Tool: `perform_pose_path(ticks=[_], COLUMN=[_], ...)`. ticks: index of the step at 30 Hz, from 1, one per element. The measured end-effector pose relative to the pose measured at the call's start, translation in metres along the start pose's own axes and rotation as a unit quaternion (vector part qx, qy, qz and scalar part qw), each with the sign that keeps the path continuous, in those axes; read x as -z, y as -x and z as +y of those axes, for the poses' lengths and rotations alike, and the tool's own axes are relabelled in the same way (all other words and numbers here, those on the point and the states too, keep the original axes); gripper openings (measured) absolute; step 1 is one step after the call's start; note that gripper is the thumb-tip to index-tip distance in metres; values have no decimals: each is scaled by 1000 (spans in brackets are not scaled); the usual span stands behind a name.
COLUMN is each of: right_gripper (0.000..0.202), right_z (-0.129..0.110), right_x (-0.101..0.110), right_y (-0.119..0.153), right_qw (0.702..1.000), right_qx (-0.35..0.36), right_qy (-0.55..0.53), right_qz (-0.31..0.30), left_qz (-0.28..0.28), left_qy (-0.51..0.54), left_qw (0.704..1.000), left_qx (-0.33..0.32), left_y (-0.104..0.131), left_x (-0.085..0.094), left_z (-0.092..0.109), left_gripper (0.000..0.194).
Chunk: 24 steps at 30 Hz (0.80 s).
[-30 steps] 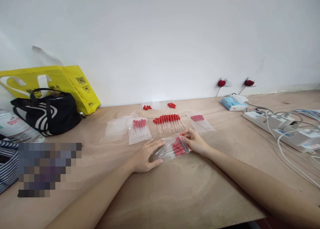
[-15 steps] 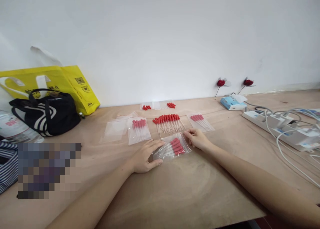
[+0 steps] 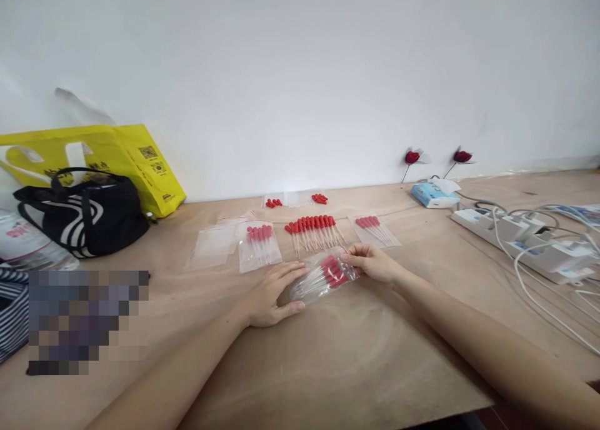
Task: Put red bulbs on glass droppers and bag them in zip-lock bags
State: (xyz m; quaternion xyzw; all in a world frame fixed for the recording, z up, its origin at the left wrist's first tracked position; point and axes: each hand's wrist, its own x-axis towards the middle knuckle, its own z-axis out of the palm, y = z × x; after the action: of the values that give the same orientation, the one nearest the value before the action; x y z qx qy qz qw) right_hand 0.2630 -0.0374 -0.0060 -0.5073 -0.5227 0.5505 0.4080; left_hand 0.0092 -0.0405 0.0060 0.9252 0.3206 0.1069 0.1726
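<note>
A clear zip bag of droppers with red rubber bulbs lies tilted in front of me. My right hand is closed, thumb and fingers pinching the bag's upper right edge beside the bulbs. At the bag's left end, by the dropper tips, my left hand lies on the table, thumb and fingers apart, its fingertips touching the plastic. Just behind the bag is a row of loose red-topped droppers. Filled bags lie on either side, a left bag and a right bag.
Flat clear bags overlap at left. Small red bulbs lie near the wall. A black bag and yellow bag stand far left. At right are a tissue pack, a power strip with cables, and two red flowers.
My right hand has closed further over the bag's right edge, and that end has lifted and crumpled slightly. My left hand has barely moved.
</note>
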Motion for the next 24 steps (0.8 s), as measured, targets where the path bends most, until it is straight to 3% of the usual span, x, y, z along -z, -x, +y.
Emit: perform_pose_path(ticks=[6,9,12,15,17,20,24], right_gripper=[37,32,20,7,9,14,20], right_z=[-12,-23,-41,-56,-59,-50,-25], right_x=[44,74,101,118,122,121,114], right_y=[7,-1,-18,-43,-60,-84,-101], right_qw=[991,970,917,843,795,738,709], right_qx=[57,93,128,154,149,145,161], right_qy=[116,225,379,514,581,647,669], right_qz=[-36,-17,9,48,84,123,153], left_qz=[-5,-3,31,124,189,255,336], left_qy=[-1,-11,-36,-74,-95,-114,-140], left_qw=[1000,1000,999,989,976,956,917], left_qx=[20,20,8,16,42,86,165], left_y=[2,2,0,-4,-6,-7,-7], left_x=[0,-2,-4,-8,-10,-13,-5], left_z=[0,-1,-4,-8,-11,-15,-26], left_gripper=[56,57,53,37,26,18,14])
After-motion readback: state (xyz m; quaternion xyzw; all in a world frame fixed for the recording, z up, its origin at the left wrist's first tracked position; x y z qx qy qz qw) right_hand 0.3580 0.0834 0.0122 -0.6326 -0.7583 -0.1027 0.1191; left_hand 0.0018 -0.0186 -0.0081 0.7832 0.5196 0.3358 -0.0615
